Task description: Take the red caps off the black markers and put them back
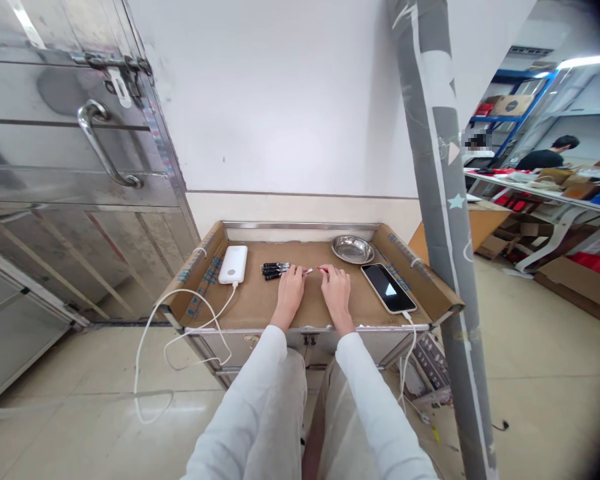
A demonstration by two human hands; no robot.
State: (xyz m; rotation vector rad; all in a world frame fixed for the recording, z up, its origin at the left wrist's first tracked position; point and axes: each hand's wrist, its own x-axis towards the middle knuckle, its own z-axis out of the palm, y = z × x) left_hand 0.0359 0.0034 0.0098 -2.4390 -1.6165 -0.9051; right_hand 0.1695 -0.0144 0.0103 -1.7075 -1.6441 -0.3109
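My left hand (291, 291) is closed in a pinch, with a slim pale-and-red piece (308, 271) jutting from its fingertips toward the right. Facing it across a small gap, my right hand (337, 291) pinches a slender red piece (321, 268). Both pieces are too small to name, and their other ends are hidden by my fingers. Just left of my left hand lies a cluster of black pens (273, 269) with silvery parts. Both hands rest low over the brown cardboard surface (260, 303) of the small table.
A white power bank (233, 264) with a cable lies at left. A shiny metal dish (353, 249) stands at back right, near a phone (389, 288) plugged into a cable. Raised cardboard sides edge the table. A tall grey roll (437, 200) leans at right; people sit beyond.
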